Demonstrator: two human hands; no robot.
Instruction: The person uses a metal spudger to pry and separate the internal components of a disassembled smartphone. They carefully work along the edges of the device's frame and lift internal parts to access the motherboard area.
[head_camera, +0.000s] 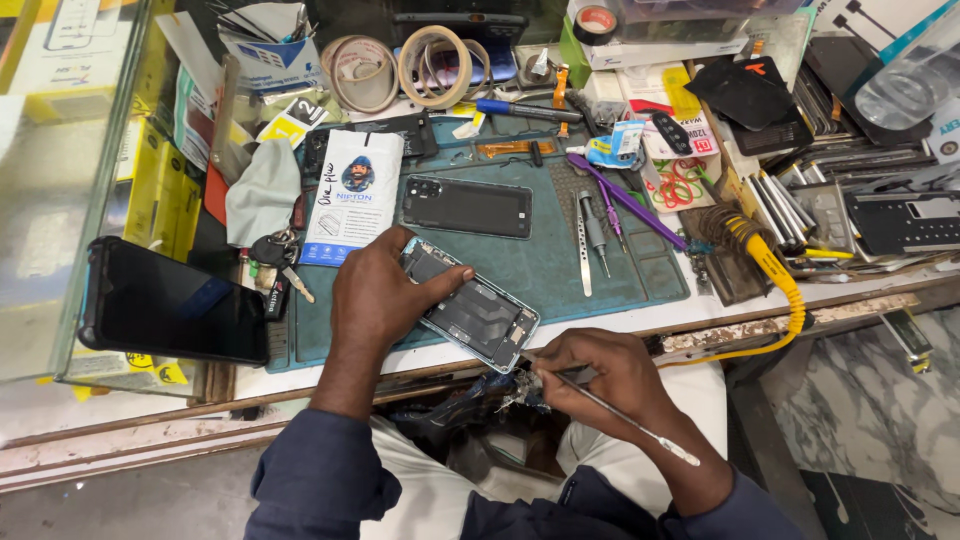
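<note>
Hands at centre frame: left hand (375, 290) grips opened phone (472, 312) on green mat (560, 265); right hand (600, 375) pinches thin tool (620, 412) at its lower edge. Back cover (467, 207) already off, lying above; insides exposed, not reassembled.

A flat white and blue paper packet with a small picture on it (352, 195) lies on the green mat, just left of the dark phone back cover. A big black phone with a dark, switched-off screen (172, 300) sits on the glass case at the left. Yellow boxes (160, 190) stand inside that glass case, behind the black phone. A white box with a blue mark (268, 55) stands at the back. A small blue and white packet (625, 138) lies near the purple tool. A white label with red marks (690, 130) lies beside it.
</note>
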